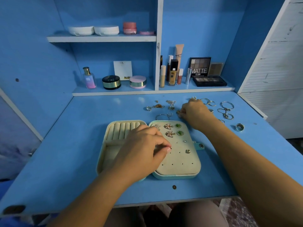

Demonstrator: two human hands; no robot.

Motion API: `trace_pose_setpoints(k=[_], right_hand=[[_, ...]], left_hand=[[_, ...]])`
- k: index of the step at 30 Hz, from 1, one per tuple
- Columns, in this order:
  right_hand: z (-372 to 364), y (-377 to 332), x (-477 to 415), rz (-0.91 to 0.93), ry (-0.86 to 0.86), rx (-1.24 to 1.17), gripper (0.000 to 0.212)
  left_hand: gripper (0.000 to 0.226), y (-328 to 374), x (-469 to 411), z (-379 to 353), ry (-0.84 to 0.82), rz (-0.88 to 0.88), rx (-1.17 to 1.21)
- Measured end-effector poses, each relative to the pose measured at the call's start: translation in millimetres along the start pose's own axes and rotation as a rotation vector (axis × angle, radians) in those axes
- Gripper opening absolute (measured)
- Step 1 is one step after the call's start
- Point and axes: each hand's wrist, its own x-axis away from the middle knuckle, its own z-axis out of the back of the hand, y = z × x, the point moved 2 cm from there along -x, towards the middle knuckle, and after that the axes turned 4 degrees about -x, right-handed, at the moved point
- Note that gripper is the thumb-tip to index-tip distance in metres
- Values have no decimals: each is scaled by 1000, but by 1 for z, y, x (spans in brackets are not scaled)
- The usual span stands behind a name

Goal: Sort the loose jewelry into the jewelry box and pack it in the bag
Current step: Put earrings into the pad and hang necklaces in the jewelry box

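A blue tabletop fills most of the view, backed by a blue cabinet whose lower shelf carries cosmetics. The jewelry box, pale turquoise with a cream lining, lies open and flat at the middle of the tabletop, its ring rolls on the left half and a perforated earring panel on the right half.

The left hand lies across the box's hinge, its thumb and first fingers pinched on a tiny piece over the panel, too small to identify. The right hand reaches beyond the box, its fingers curled down and closed on a small gold-coloured piece on the tabletop.

On the shelf an eyeshadow palette reads "MATTE", a white card reads "NUDE", and a perfume bottle is marked "SB". The print on the upright tube is too blurred to read.

The loose jewelry, rings, chains and bangles, lies scattered behind and to the right of the box. A wide silver ring sits apart at the right. Two leaf-shaped earrings and two green earrings are pinned in the panel.
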Motion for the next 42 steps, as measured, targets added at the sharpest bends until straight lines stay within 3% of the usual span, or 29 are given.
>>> trace_pose_setpoints(k=[5,10,15,23,27,34,42], right_hand=[[8,-1,15,38,19,31,32],[25,2,54,62,9,-365,14],[26,-7,84,78,5,-491,12],[23,-11,87,-40,52,-620,14],[21,-13,89,-94,71,-657,13],[21,-13,90,-140,88,-803,14],[18,-13,86,-288,64,-892,23]], left_hand=[[16,9,-3,-2,-11,-15,-53],[28,16,-2,-4,0,1,-89],[18,19,-4,-10,16,25,-20],[6,28,-1,-9,62,-26,-61],[6,28,-4,-9,15,31,-1],[19,29,-4,-6,-3,106,144],[17,31,-8,-9,14,-75,-14]])
